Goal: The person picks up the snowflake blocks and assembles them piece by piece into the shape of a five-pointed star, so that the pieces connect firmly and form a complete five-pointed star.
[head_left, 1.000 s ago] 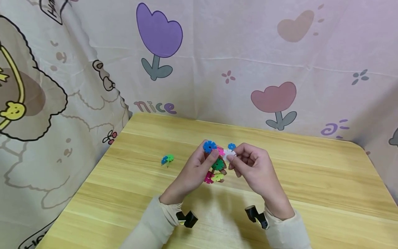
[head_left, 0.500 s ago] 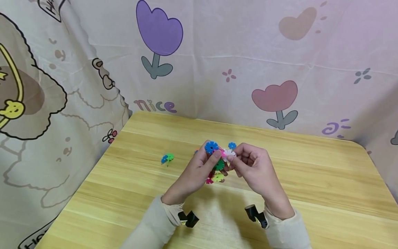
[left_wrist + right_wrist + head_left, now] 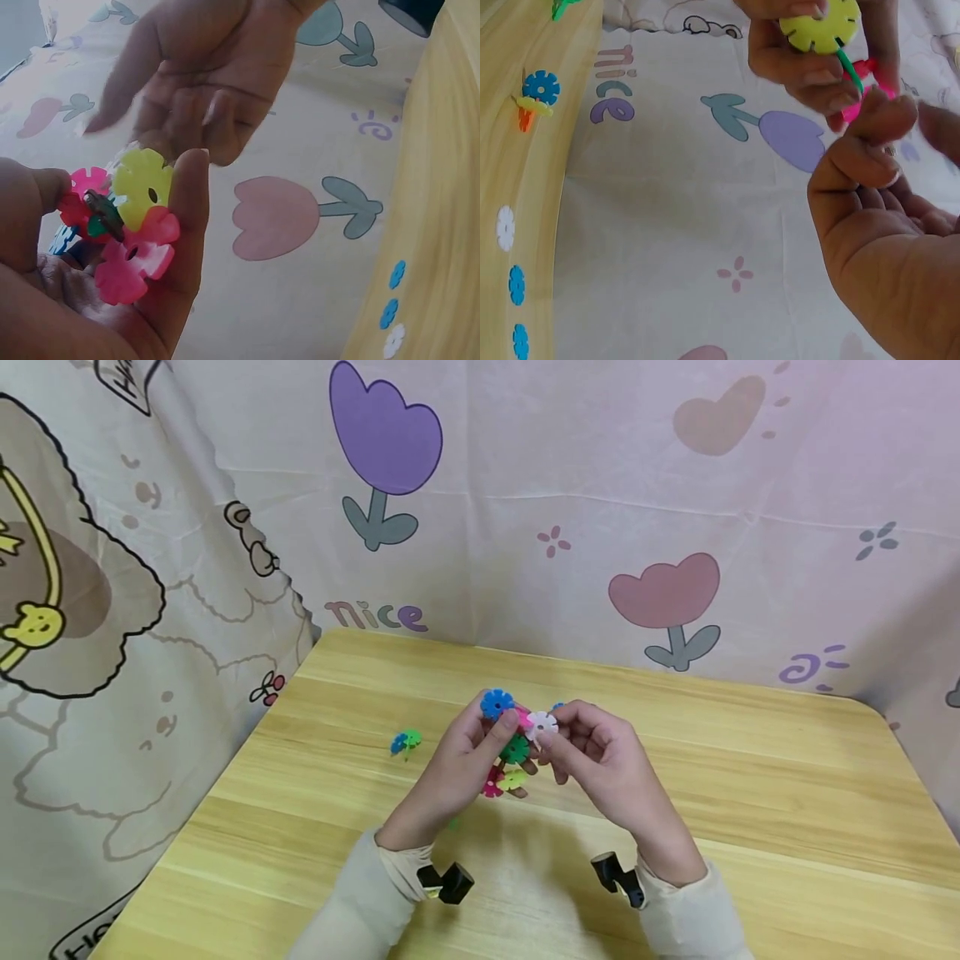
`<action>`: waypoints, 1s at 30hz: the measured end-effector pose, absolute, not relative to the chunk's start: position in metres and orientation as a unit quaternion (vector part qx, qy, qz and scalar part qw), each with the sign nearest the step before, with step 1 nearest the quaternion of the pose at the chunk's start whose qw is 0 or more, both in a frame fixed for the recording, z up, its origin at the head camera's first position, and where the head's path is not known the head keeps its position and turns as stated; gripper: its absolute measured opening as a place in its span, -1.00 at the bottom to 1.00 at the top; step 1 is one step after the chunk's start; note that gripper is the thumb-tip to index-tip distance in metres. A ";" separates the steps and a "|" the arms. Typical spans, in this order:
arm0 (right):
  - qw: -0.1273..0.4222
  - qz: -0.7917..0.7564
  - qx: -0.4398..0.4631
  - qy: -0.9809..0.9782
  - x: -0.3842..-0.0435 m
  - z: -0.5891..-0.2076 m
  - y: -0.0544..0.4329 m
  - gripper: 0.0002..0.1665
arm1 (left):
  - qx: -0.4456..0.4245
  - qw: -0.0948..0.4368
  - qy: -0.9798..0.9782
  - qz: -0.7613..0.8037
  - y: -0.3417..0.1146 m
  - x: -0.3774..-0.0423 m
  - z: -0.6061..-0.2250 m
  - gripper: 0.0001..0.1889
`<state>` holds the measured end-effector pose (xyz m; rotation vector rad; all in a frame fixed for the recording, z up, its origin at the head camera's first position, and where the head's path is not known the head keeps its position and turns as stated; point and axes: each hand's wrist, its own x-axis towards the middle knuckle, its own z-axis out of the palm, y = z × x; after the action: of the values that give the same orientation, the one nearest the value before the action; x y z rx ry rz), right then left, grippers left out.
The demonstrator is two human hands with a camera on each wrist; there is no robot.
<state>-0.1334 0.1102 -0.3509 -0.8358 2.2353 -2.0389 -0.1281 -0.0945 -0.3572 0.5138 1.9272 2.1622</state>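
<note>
My left hand grips a cluster of interlocking notched plastic discs. In the head view, a blue disc tops it, a dark green disc sits mid-cluster, and a yellow disc and a red-pink disc hang lowest. The left thumb presses near a pink disc. At the cluster's right side, my right hand pinches a white disc against the pink one. The left wrist view shows the cluster's underside, with a bright pink disc beside the left fingers. Right fingertips hide part of the white disc.
On the wooden table, a joined green-and-blue disc piece lies left of my hands. Joined blue, yellow and orange discs appear in the right wrist view, near a loose white disc and two blue discs. A printed cloth hangs behind.
Both hands and the cluster have shifted slightly left and up. The white disc has turned more face-on to the head camera. The right hand now covers more of the blue disc behind it.
</note>
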 end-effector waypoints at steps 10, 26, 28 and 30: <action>0.129 -0.581 -0.231 0.770 -0.160 -0.384 0.124 -0.73 | 0.166 0.080 0.655 0.733 -0.107 -0.130 -0.351 -0.67; 0.208 -0.348 -0.328 0.853 -0.147 -0.435 0.013 -0.68 | 0.186 0.061 0.634 0.748 -0.113 -0.126 -0.348 -0.67; 0.191 -0.332 -0.330 0.863 -0.146 -0.436 0.012 -0.60 | 0.188 0.061 0.634 0.747 -0.113 -0.127 -0.348 -0.68; 0.184 -0.322 -0.323 0.871 -0.145 -0.435 0.014 -0.52 | 0.188 0.063 0.634 0.747 -0.113 -0.127 -0.347 -0.69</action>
<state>-0.1453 0.0141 -0.4354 -0.9117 2.4544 -0.9067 -0.1274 -0.1130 -0.3472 0.5680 1.9160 2.2581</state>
